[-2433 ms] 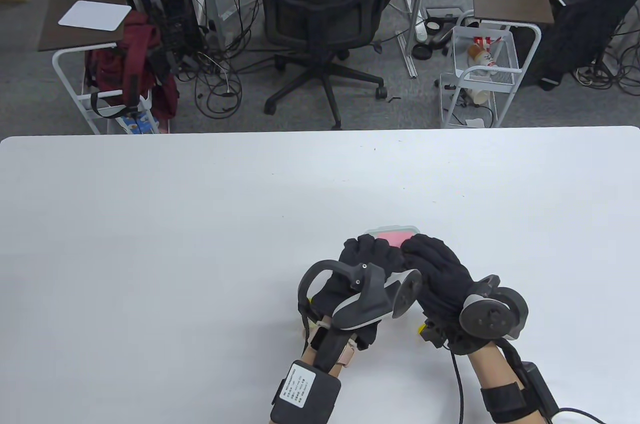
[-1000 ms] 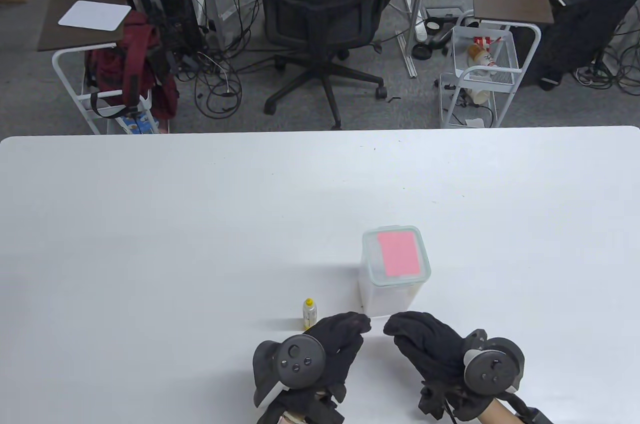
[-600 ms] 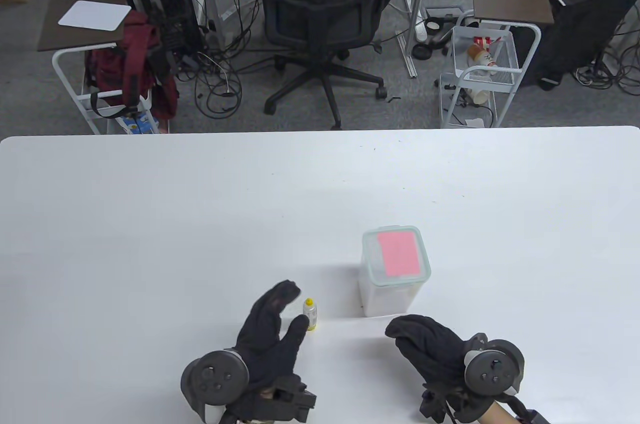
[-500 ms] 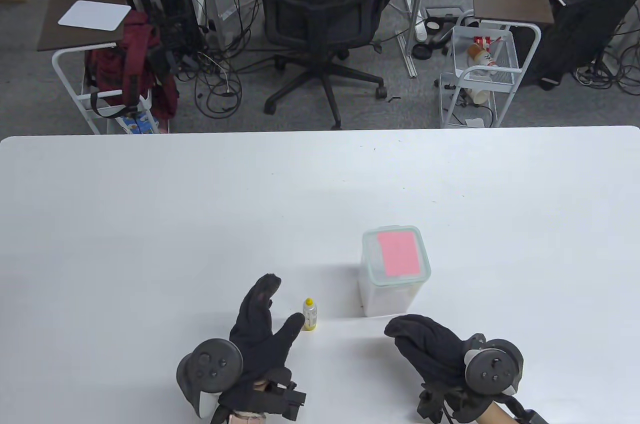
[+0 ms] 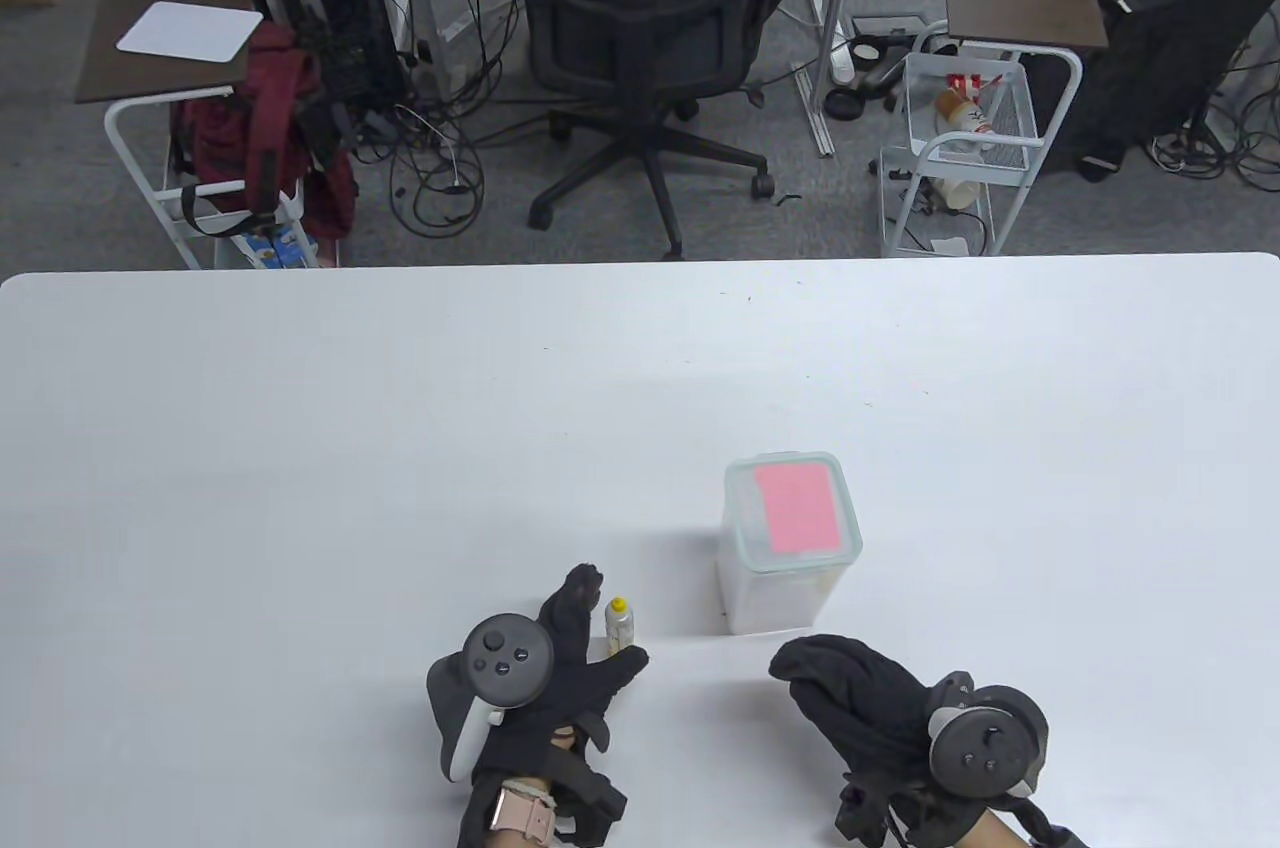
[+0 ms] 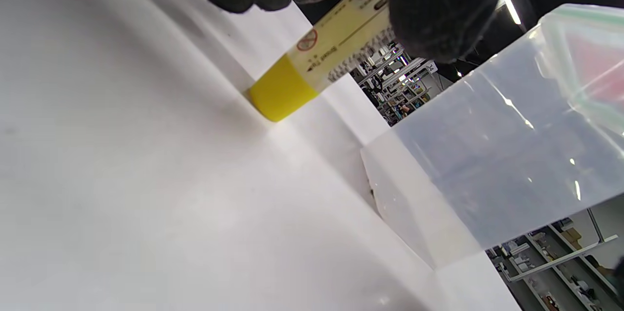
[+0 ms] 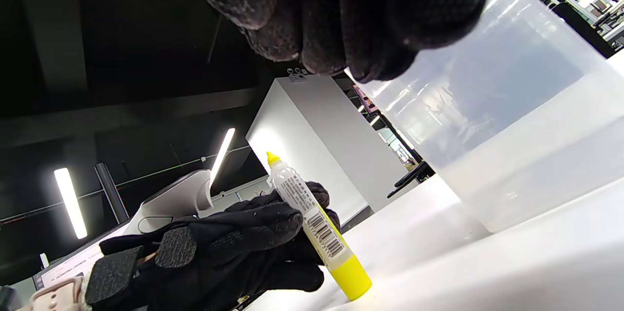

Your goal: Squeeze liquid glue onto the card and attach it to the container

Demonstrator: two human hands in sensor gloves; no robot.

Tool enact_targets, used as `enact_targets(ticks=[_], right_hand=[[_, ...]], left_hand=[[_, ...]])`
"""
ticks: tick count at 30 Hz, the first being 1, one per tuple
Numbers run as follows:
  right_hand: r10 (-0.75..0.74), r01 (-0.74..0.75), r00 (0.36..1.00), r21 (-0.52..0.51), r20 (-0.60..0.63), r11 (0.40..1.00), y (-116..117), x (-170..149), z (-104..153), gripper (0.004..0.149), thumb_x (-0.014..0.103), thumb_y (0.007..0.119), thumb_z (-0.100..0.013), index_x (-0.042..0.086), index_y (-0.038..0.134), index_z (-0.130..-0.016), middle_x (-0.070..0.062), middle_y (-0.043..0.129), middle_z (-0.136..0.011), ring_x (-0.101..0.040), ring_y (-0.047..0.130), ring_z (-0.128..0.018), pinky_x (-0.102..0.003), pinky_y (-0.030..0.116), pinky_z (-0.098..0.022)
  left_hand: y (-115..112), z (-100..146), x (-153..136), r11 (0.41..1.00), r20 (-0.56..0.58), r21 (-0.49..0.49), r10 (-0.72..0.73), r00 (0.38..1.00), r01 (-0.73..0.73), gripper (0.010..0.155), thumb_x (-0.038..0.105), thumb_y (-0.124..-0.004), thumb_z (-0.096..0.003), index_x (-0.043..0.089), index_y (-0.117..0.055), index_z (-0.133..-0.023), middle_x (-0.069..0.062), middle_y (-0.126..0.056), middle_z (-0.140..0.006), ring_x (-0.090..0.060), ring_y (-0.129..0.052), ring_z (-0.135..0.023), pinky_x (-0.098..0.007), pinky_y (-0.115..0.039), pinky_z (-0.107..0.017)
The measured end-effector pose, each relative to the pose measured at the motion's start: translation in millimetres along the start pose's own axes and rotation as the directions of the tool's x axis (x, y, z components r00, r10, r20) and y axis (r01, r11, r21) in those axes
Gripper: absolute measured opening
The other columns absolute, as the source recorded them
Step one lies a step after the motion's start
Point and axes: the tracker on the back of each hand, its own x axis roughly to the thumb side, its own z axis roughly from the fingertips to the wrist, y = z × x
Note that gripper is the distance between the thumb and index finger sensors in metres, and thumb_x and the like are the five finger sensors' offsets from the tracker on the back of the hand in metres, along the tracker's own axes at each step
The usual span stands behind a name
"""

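Note:
A clear plastic container [image 5: 780, 588] stands on the white table with a pink card [image 5: 795, 508] lying flat on its lid. A small glue bottle [image 5: 619, 626] with a yellow tip and yellow base stands upright just left of it. My left hand [image 5: 606, 626] grips the bottle, fingers on its far side and thumb on its near side; the left wrist view shows the bottle [image 6: 336, 43] between fingers and thumb, base on the table. My right hand [image 5: 800, 668] rests curled on the table in front of the container and holds nothing.
The white table [image 5: 300, 448] stretches far to the left and back. Behind its far edge are an office chair [image 5: 640, 18], a wire cart [image 5: 960, 148] and two side tables. The container [image 7: 487, 145] stands close in front of my right hand.
Both hands came back off the container lid, leaving the pink card on it. My left hand then swung left, opened beside the glue bottle and has now closed around it.

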Motion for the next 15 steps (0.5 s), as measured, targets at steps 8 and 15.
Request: enact_targets(ticks=[8, 15], right_hand=[[0.004, -0.004, 1.000, 0.008, -0.001, 1.000, 2, -1, -2, 0.036, 0.032, 0.066, -0.060, 0.016, 0.075, -0.091, -0.011, 0.081, -0.088, -0.033, 0.090, -0.063, -0.037, 0.084, -0.043], [0.066, -0.069, 0.993, -0.020, -0.096, 0.997, -20, -5, -5, 0.036, 0.030, 0.067, -0.060, 0.014, 0.077, -0.091, -0.014, 0.082, -0.088, -0.037, 0.089, -0.064, -0.041, 0.082, -0.044]], left_hand=[[-7, -6, -1, 0.999, -0.021, -0.034, -0.008, 1.000, 0.008, 0.060, 0.051, -0.079, -0.0492, 0.048, -0.052, -0.102, 0.012, -0.069, -0.108, -0.019, -0.071, -0.106, -0.034, -0.066, -0.081], [0, 3, 6, 0.993, 0.080, -0.013, 0.119, 0.990, -0.119, 0.059, 0.053, -0.083, -0.0464, 0.044, -0.058, -0.099, 0.009, -0.075, -0.100, -0.022, -0.081, -0.095, -0.035, -0.075, -0.075]])
